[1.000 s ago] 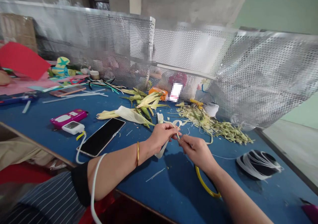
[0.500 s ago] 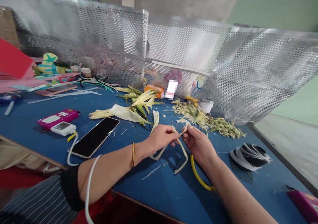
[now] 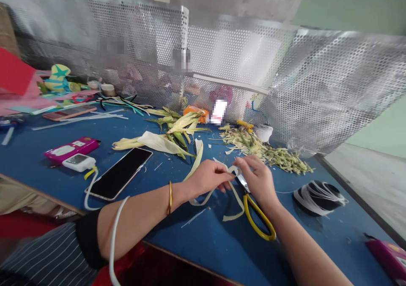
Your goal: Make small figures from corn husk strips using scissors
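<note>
My left hand [image 3: 211, 177] pinches a pale corn husk strip [image 3: 198, 155] between thumb and fingers. Part of the strip rises behind the hand, and a long tail hangs down in front of it. Close on the right, my right hand [image 3: 258, 179] has its thumb and fingertips closed on the curled upper end of the strip. Under the right hand lie yellow-handled scissors [image 3: 264, 234], their metal blades partly showing on the blue table [image 3: 203, 252]. Beyond the hands rests a bundle of corn husks [image 3: 161, 143].
A phone [image 3: 122, 174], a purple device [image 3: 72, 148] and a white cable [image 3: 114, 243] are at left. Husk scraps [image 3: 247, 144] lie at the back right, near a black spool of white thread [image 3: 319, 198]. A perforated metal screen [image 3: 228, 53] stands behind.
My right hand has turned and shifted slightly, and the strip's upper end is now curled between both hands. More of the scissors shows beneath it. The left hand has barely moved.
</note>
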Motion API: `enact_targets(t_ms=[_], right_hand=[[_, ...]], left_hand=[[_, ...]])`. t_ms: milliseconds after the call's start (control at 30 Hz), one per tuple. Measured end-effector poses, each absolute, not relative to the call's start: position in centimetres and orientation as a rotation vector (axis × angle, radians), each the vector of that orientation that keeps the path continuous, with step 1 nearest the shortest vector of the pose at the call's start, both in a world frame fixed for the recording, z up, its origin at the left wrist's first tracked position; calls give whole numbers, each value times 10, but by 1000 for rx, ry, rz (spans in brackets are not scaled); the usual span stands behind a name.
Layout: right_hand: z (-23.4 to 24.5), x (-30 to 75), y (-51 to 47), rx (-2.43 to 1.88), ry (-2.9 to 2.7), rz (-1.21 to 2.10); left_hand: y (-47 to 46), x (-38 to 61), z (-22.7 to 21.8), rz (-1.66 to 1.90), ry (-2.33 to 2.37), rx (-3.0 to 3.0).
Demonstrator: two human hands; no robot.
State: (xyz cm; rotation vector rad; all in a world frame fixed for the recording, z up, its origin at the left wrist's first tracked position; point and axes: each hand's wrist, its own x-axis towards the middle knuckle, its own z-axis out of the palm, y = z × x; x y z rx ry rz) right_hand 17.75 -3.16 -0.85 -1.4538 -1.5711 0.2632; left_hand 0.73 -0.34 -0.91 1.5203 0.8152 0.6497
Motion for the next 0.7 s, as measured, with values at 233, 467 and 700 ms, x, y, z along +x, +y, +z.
enact_targets(t_ms=[233,467,700], right_hand=[[-19,160,-34,-1260,-1203,1099],[-17,160,-40,-1252,-1394,297],[-8,151,-59,-961,-2240,-800]], left_hand=[[-8,7,-16,508,909,1935],[1,8,-20,585,966,1636],[6,3,-2,696,923,1155]])
